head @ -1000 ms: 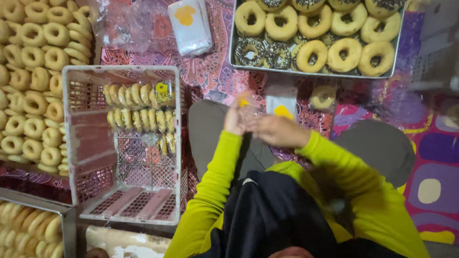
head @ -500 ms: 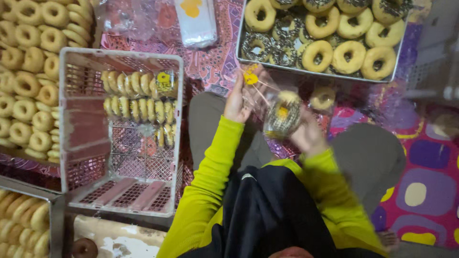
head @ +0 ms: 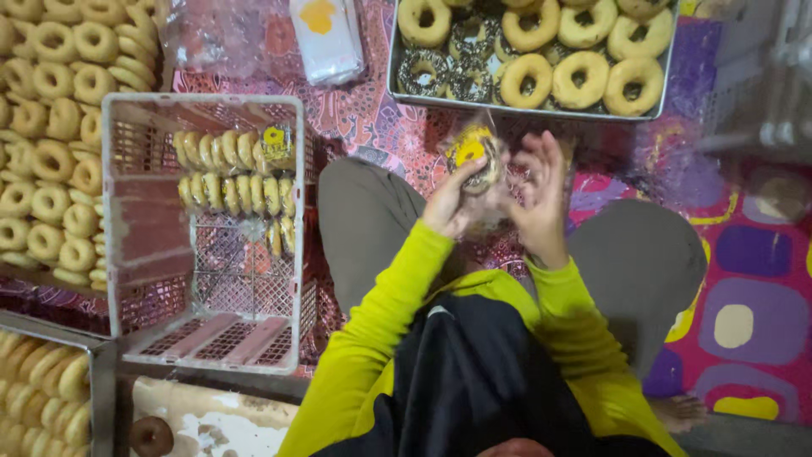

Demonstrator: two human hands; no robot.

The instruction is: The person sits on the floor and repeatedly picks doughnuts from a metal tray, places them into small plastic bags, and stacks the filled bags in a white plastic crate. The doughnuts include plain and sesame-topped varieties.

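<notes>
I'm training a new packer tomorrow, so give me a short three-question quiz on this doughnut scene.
1. True or false: the crate holds rows of wrapped doughnuts.
2. What do the left hand and right hand hold between them?
A. a metal spoon
B. a doughnut in a clear bag
C. a paper box
3. Fill in: the metal tray above the hands holds plain doughnuts and some with ______ icing.

Key: 1 true. 2 B. 3 dark.
</notes>
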